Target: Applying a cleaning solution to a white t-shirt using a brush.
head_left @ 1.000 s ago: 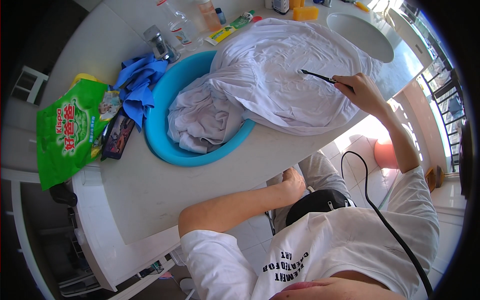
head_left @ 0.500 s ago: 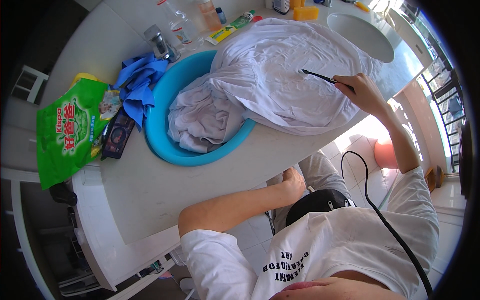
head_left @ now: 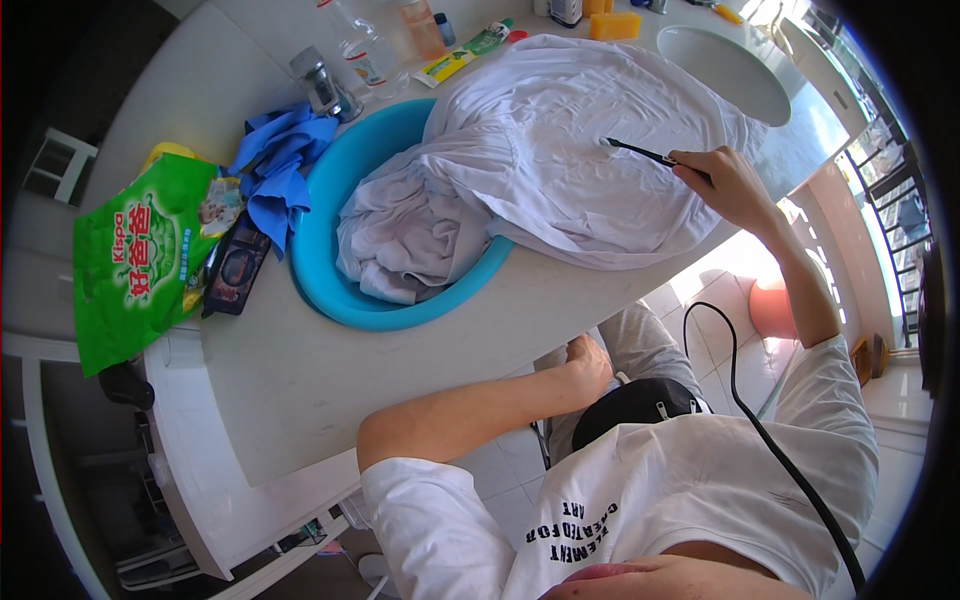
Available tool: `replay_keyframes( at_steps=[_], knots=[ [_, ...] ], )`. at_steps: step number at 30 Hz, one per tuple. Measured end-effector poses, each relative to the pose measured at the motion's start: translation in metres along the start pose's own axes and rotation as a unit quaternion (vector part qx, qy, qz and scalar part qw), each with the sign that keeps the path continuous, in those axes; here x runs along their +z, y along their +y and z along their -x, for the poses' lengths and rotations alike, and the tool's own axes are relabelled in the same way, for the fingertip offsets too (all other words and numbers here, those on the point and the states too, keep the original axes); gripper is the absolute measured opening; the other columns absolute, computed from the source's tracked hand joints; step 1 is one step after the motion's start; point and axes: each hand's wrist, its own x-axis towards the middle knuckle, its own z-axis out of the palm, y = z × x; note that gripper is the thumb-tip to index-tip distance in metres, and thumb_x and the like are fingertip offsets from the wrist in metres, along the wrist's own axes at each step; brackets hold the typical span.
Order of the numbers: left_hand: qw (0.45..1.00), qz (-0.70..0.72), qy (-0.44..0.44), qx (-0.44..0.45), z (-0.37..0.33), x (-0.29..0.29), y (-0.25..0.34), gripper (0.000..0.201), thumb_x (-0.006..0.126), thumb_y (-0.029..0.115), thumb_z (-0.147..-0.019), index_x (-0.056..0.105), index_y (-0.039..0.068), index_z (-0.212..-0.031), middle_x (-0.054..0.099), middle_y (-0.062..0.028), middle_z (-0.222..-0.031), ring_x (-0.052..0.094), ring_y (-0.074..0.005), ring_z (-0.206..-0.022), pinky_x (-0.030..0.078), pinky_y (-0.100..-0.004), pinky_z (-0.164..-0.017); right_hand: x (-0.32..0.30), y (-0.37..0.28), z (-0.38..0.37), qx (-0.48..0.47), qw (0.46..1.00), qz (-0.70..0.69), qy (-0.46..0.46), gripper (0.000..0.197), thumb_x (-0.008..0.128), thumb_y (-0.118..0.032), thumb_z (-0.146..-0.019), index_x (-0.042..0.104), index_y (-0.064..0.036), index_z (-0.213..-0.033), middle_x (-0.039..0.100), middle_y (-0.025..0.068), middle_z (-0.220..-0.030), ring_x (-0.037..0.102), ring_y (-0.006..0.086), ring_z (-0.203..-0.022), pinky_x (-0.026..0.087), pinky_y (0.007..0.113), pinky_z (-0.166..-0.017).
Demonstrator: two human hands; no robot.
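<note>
My right hand [head_left: 730, 185] is closed round the end of a slim black toothbrush [head_left: 640, 152]. Its head rests on a large white cloth garment [head_left: 590, 110], spread wrinkled over the counter. The garment's other part lies bunched as a white heap [head_left: 415, 235] inside a round blue basin [head_left: 350, 318]. Low by the counter's front edge, above my lap, my left hand [head_left: 588, 372] is curled closed, and no object shows in it; its fingertips are partly hidden.
Left of the basin lie a green detergent bag [head_left: 120, 270], a dark phone-like object [head_left: 238, 268] and a blue cloth [head_left: 275, 165]. Behind stand a tap [head_left: 325, 85], a clear bottle [head_left: 365, 55] and a toothpaste tube [head_left: 450, 65]. A sink [head_left: 725, 75] and orange soap bar [head_left: 614, 26] are at back right.
Almost nothing differs. The toothbrush and my right hand stay in nearly the same place on the garment, and my left hand has not moved.
</note>
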Motion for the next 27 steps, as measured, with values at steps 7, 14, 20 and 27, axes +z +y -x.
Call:
replay_keyframes(
  at_steps=[7, 14, 20, 27],
  knots=[
    [1.000, -0.001, -0.007, 0.006, -0.002, 0.003, 0.000, 0.023, 0.062, 0.021, -0.090, 0.074, 0.012, -0.107, 0.071, -0.0083, -0.112, 0.066, -0.0253, -0.108, 0.050, -0.0399, -0.086, -0.003, -0.004, 0.000, 0.010, 1.000, 0.005, -0.007, 0.021, 0.062, -0.021, -0.096, 0.074, -0.0059, -0.105, 0.064, 0.0147, -0.067, 0.059, 0.0310, -0.057, 0.046, 0.041, -0.057],
    [1.000, -0.007, -0.014, 0.017, 0.000, -0.001, -0.001, 0.023, 0.063, 0.021, -0.089, 0.074, 0.011, -0.106, 0.072, -0.0090, -0.111, 0.067, -0.0253, -0.107, 0.050, -0.0392, -0.087, -0.004, -0.006, 0.001, 0.012, 1.000, 0.002, -0.003, 0.021, 0.063, -0.021, -0.096, 0.074, -0.0067, -0.105, 0.064, 0.0148, -0.067, 0.059, 0.0314, -0.057, 0.046, 0.041, -0.057],
    [1.000, -0.007, -0.018, 0.016, 0.001, -0.004, -0.002, 0.023, 0.063, 0.020, -0.089, 0.074, 0.012, -0.107, 0.072, -0.0089, -0.111, 0.066, -0.0250, -0.107, 0.050, -0.0388, -0.086, -0.008, -0.011, 0.001, 0.023, 1.000, 0.013, -0.015, 0.020, 0.063, -0.021, -0.095, 0.074, -0.0069, -0.104, 0.064, 0.0148, -0.067, 0.059, 0.0319, -0.057, 0.046, 0.042, -0.057],
    [1.000, -0.006, -0.025, 0.014, -0.003, 0.000, -0.001, 0.023, 0.062, 0.020, -0.089, 0.074, 0.012, -0.108, 0.072, -0.0080, -0.112, 0.066, -0.0244, -0.108, 0.049, -0.0387, -0.086, -0.008, -0.014, 0.002, 0.009, 1.000, 0.012, -0.006, 0.020, 0.063, -0.021, -0.095, 0.074, -0.0064, -0.104, 0.064, 0.0149, -0.066, 0.059, 0.0319, -0.056, 0.045, 0.042, -0.056]
  ],
)
